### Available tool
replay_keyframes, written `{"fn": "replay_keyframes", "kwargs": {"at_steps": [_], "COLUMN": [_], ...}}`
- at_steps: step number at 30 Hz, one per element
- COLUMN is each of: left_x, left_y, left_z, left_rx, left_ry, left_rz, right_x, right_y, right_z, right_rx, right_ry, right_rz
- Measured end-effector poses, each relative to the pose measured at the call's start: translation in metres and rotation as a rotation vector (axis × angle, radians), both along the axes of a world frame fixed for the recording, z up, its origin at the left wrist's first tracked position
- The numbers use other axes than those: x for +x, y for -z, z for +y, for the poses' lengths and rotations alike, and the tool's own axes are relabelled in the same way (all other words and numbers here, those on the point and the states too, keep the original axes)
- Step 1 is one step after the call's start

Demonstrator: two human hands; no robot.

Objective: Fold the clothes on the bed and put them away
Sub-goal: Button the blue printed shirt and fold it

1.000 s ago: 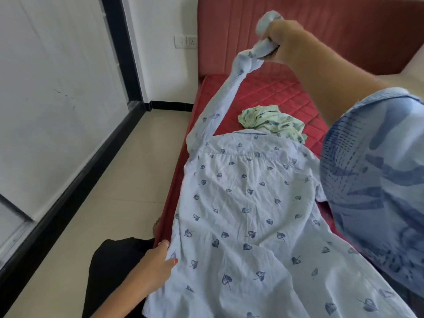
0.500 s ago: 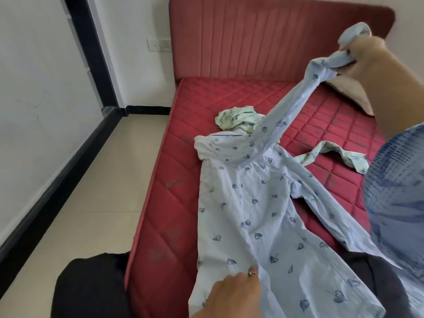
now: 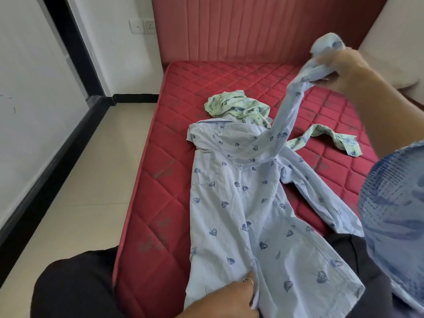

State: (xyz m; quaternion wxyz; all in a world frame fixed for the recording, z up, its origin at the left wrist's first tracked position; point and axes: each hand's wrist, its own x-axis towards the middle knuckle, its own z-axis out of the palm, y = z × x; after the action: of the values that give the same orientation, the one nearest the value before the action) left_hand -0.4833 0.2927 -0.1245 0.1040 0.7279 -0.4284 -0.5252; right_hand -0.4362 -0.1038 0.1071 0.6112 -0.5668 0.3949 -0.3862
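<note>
I see white walls (image 3: 119, 53) w/ twin sockets (image 3: 144, 26), black skirting (image 3: 135, 98), cream tile floor (image 3: 87, 180), red padded headboard (image 3: 252, 28), daylight.

Pale-blue leaf-print shirt (image 3: 241, 203), green perhaps floral garment (image 3: 236, 109), red mattress (image 3: 165, 191)

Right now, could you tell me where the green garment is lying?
The green garment lies crumpled on the red mattress near the headboard, just beyond the blue shirt collar.

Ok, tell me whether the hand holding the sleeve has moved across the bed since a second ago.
Yes. The right hand carried the sleeve rightward: it was left of the green garment, now right of it.
</note>
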Motion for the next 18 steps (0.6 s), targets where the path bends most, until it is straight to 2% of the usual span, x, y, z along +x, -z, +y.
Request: {"fn": "replay_keyframes", "kwargs": {"at_steps": [2, 5, 6, 12, 14, 18], "left_x": [0.013, 0.041, 0.051, 0.087, 0.091, 0.102], "left_y": [0.000, -0.008, -0.003, 0.002, 0.008, 0.022], "left_z": [-0.005, -0.006, -0.003, 0.002, 0.005, 0.011], "left_rx": [0.034, 0.085, 0.111, 0.042, 0.035, -0.020], "left_ry": [-0.037, 0.026, -0.026, -0.233, -0.371, -0.798], "left_rz": [0.144, 0.424, 0.508, 0.706, 0.727, 0.844], "right_x": [0.012, 0.024, 0.024, 0.004, -0.008, -0.041], "right_y": [-0.001, -0.002, -0.002, 0.015, 0.028, 0.058], "right_z": [0.030, 0.074, 0.090, 0.182, 0.204, 0.241], "right_rx": [-0.008, -0.051, -0.071, -0.209, -0.229, -0.330], "right_ry": [-0.192, -0.492, -0.598, -1.018, -1.139, -1.281], "right_rz": [-0.026, -0.042, -0.039, 0.130, 0.200, 0.393]}}
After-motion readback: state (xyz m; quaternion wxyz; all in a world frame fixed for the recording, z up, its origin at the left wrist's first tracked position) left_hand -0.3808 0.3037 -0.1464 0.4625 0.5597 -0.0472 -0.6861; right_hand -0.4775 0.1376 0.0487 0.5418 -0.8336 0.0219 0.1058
